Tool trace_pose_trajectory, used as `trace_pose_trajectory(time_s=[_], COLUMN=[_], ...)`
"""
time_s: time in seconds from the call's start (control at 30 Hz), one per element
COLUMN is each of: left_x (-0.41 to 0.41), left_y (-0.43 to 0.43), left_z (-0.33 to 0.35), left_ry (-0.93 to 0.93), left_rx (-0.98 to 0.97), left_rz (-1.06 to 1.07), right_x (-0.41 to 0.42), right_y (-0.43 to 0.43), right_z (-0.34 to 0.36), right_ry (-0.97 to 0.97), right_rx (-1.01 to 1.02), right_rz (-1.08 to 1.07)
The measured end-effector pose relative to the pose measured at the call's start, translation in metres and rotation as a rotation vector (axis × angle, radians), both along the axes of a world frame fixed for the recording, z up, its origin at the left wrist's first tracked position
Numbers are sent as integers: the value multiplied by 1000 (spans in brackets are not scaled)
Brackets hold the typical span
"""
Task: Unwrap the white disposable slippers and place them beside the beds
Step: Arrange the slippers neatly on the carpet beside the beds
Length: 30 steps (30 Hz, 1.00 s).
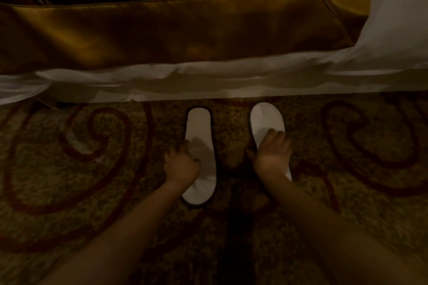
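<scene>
Head view, looking down at the floor beside a bed. Two white slippers lie side by side on the carpet point(92, 203) at the centre of the frame, long axes running up and down the picture, apart from each other with a strip of carpet between them. The left slipper point(201, 136) has a dark edging visible all around its outline; its upper end lies near the bed's white sheet point(162, 81), its lower end sits just below mid-frame. The right slipper point(266, 120) lies slightly higher in the frame, its upper end close to the sheet's hem.

The left hand point(181, 164) rests on the left edge of the left slipper, fingers curled over that edge and touching the white surface; whether it pinches the slipper or only presses on it cannot be told. The right hand point(272, 154) lies flat, fingers spread and extended, palm down on the lower half of the right slipper, covering it; only a sliver of white shows at the hand's lower right. Both forearms enter from the bottom of the frame.

Across the upper half runs a gold bed runner point(173, 30) with a dark scroll-patterned panel above it. A white pillow point(398, 18) occupies the upper right corner. The carpet is mottled tan with dark red scroll lines.
</scene>
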<state>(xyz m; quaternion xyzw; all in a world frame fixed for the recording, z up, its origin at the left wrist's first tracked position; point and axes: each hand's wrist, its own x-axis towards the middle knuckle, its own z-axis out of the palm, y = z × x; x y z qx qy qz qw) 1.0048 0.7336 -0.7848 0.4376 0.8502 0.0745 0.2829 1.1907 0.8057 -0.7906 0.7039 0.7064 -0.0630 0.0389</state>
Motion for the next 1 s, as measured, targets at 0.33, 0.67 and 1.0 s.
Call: trace_pose_trajectory(time_s=[0.33, 0.67, 1.0], left_x=[20, -1, 24], left_y=[23, 74, 52], left_z=[13, 32, 37], left_ry=[-94, -588, -935], left_rx=[225, 209, 17], left_rz=[-127, 278, 391], right_x=[25, 44, 59], right_y=[16, 14, 27], right_z=[-12, 39, 48], right_ry=[40, 188, 47], right_rx=[-289, -322, -127], right_rz=[-136, 628, 308])
